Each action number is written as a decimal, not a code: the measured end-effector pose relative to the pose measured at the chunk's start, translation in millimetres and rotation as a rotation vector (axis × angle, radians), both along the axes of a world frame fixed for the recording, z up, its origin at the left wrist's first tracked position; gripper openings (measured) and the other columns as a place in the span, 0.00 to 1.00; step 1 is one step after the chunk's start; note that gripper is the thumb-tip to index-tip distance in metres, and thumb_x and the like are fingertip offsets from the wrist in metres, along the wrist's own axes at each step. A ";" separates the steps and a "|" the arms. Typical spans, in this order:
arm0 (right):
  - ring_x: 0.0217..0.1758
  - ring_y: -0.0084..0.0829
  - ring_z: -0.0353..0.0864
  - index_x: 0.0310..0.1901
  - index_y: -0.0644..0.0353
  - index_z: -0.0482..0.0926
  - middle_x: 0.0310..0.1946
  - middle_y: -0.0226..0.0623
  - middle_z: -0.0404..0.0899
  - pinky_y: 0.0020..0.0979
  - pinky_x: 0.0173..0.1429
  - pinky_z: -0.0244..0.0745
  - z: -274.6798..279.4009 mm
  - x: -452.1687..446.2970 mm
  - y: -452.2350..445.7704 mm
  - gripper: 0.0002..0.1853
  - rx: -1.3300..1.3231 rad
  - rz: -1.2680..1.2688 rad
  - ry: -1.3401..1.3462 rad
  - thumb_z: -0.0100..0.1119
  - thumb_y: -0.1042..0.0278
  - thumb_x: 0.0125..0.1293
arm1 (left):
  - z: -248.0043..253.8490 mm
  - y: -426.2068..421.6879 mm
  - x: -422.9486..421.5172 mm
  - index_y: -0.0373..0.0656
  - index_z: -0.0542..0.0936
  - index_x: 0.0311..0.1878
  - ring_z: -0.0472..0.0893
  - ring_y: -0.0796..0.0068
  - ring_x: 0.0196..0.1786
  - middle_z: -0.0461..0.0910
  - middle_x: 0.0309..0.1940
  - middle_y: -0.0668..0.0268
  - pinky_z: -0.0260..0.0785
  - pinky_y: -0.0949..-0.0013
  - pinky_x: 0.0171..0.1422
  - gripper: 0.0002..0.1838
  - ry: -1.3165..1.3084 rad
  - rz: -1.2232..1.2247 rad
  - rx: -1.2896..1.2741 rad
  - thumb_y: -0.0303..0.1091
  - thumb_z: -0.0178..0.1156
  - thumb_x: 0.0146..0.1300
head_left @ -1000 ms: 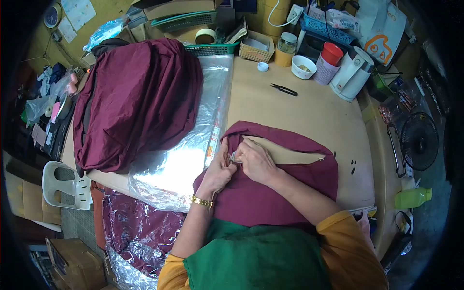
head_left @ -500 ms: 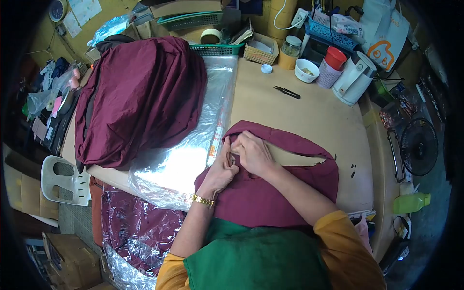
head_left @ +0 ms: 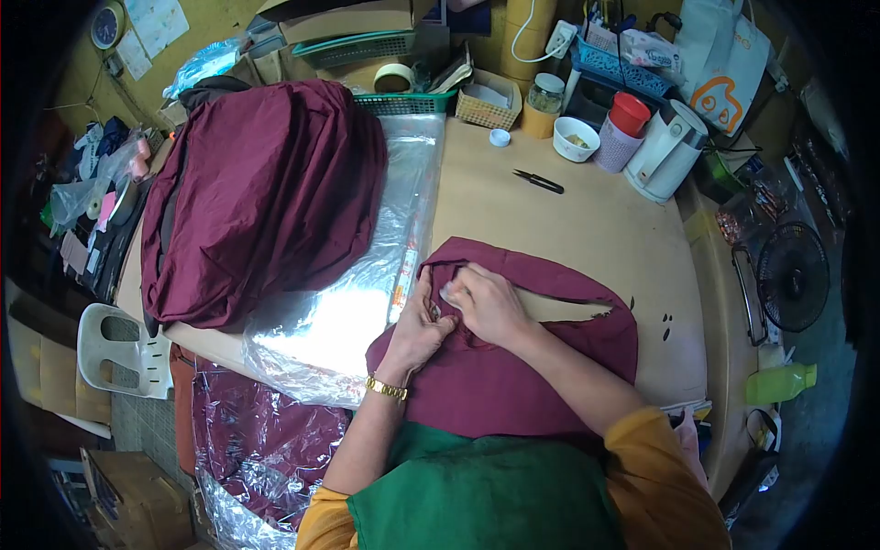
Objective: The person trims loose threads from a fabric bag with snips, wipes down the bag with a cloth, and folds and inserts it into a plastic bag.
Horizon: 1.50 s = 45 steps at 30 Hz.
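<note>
A maroon fabric piece (head_left: 522,394) with a long opening lies at the table's front edge. My left hand (head_left: 420,330) grips the fabric at the left end of the opening, its fingers partly over the edge. Close beside it, my right hand (head_left: 486,305) is closed, fingertips pinched around something small and pale that I cannot make out. The two hands nearly meet there. Brown table surface shows through the opening, and a small metallic piece sits near its right end.
A large maroon fabric pile (head_left: 266,192) lies at left on clear plastic sheets (head_left: 348,321). Black snips (head_left: 538,181) rest beyond the opening. Behind stand a white bowl (head_left: 576,140), a red cup (head_left: 629,115), a white kettle (head_left: 666,151) and a woven basket (head_left: 489,99).
My right hand has shifted slightly at the opening's left end, and its fingertips are now a little apart from my left hand. The camera view has moved slightly.
</note>
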State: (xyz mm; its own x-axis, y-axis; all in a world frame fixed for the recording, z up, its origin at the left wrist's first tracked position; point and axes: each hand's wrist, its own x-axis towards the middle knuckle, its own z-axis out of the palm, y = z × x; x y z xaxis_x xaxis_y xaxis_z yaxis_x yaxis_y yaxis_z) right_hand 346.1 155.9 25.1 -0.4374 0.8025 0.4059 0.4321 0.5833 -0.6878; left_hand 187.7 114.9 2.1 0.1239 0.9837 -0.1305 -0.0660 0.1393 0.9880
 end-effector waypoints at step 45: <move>0.27 0.33 0.84 0.31 0.63 0.82 0.22 0.43 0.83 0.36 0.37 0.77 -37.1 55.8 102.9 0.05 -0.186 -0.743 0.270 0.66 0.72 0.61 | 18.0 -37.3 80.9 0.40 0.61 0.77 0.82 0.72 0.23 0.79 0.22 0.65 0.76 0.68 0.28 0.39 1.512 -0.269 0.609 0.29 0.55 0.59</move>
